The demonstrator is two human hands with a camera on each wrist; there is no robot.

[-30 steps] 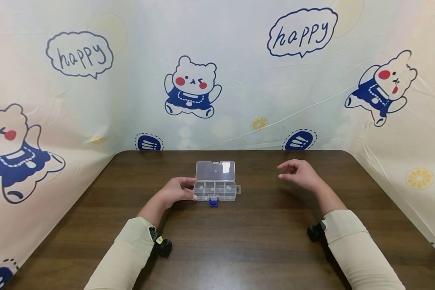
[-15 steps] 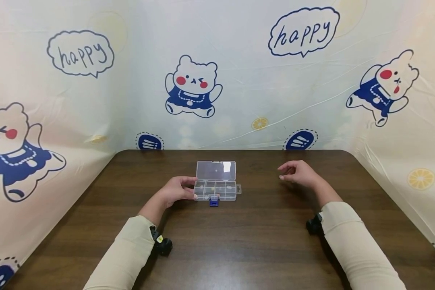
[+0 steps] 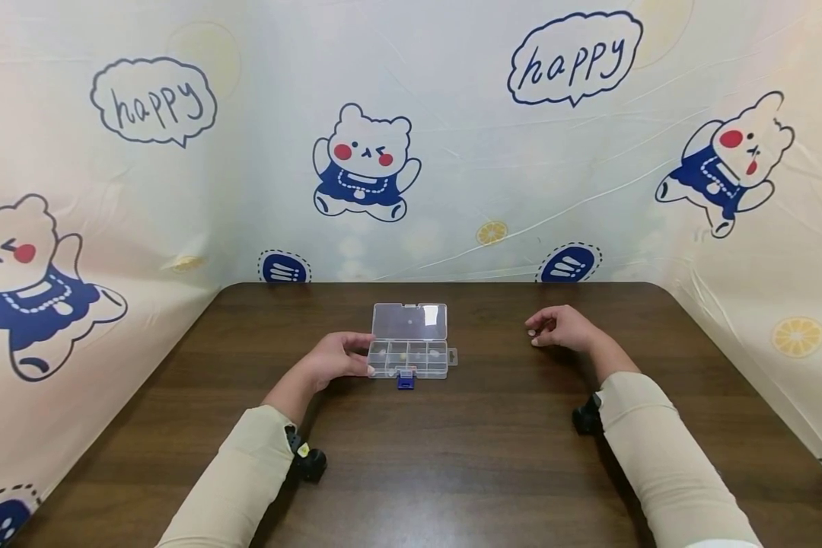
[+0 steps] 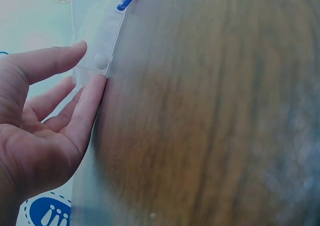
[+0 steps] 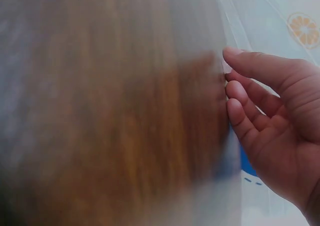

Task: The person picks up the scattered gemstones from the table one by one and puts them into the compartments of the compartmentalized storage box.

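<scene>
A clear plastic compartment box stands on the table with its lid raised toward the back. A blue latch hangs at its front, and a few small pale pieces lie in its compartments. My left hand holds the box's left end, thumb at the front corner and fingers toward the back. To the right, my right hand is low at the tabletop, thumb and index finger close together around a small pale pink piece, mostly hidden by the fingertips.
The brown wooden table ends at a printed cloth that rises behind it and along both sides. A hanging tab sticks out from the box's right end. Each wrist carries a small black camera.
My right hand has lowered slightly, its thumb and index finger drawing together, and its forearm has shifted a little left and up. The left hand stays on the box.
</scene>
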